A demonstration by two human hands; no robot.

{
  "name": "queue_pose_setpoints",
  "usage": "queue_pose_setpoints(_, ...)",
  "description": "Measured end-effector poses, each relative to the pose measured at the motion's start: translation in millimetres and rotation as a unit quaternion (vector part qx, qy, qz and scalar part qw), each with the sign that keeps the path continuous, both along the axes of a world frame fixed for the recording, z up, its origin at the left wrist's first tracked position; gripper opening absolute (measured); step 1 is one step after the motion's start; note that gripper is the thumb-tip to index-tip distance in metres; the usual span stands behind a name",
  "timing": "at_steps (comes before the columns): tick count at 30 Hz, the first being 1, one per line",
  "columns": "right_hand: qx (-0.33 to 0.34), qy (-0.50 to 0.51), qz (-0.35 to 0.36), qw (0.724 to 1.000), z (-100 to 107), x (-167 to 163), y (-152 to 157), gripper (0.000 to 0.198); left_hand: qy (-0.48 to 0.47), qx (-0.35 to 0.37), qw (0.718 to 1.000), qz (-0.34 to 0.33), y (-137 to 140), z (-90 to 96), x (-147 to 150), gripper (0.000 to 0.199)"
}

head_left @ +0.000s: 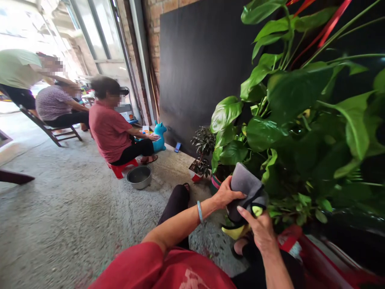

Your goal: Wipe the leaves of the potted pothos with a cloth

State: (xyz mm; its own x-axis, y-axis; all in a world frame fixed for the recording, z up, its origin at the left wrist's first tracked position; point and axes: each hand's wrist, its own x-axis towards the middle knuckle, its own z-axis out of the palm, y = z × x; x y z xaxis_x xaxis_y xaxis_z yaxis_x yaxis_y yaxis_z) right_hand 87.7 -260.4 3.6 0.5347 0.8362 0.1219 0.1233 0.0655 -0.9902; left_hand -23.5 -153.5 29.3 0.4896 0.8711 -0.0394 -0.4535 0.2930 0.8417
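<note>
A folded grey cloth (245,180) with dark edging and a yellow-green underside is held between my two hands in front of the potted plant. My left hand (226,194) grips its left side, the thumb lying across the top. On the lower right side, my right hand (261,225) is closed on the same cloth with its thumb pressing on the grey face. A yellow part (236,232) of the cloth hangs below. The fingers under the cloth are hidden.
Broad green leaves (264,132) crowd the right side. Left of them are a small potted plant (200,166), a phone (177,147), a blue animal toy (160,136) and a grey basin (138,177). One person (110,128) sits on a red stool; two others are farther left. A red bag (319,257) lies at lower right.
</note>
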Motion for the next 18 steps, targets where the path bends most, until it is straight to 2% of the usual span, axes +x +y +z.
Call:
queue_pose_setpoints(3,-0.026,-0.003,-0.022,0.999,9.3,-17.7,-2.6,0.067,-0.001,0.026,1.000,-0.005,-11.6,5.8,2.0,0.071)
queue_pose_setpoints(7,0.019,0.062,-0.091,0.994,15.3,-32.8,3.2,0.066,-0.021,0.019,0.999,-0.018,-16.0,10.7,7.3,0.078)
queue_pose_setpoints(10,0.026,0.059,-0.128,0.990,12.5,-24.6,15.9,0.064,-0.044,0.016,0.999,-0.015,-4.0,8.2,6.1,0.072)
queue_pose_setpoints(13,0.001,-0.001,-0.129,0.992,10.0,-7.9,28.1,0.060,-0.045,0.000,0.998,0.048,34.0,4.7,-5.7,0.056)
queue_pose_setpoints(16,-0.032,-0.038,-0.120,0.991,19.4,2.8,34.9,0.058,-0.029,-0.127,0.974,0.186,96.6,8.6,-23.8,0.038)
queue_pose_setpoints(18,-0.056,-0.053,-0.119,0.990,36.5,5.5,40.9,0.059,-0.017,-0.201,0.954,0.222,141.0,16.3,-32.1,0.026)
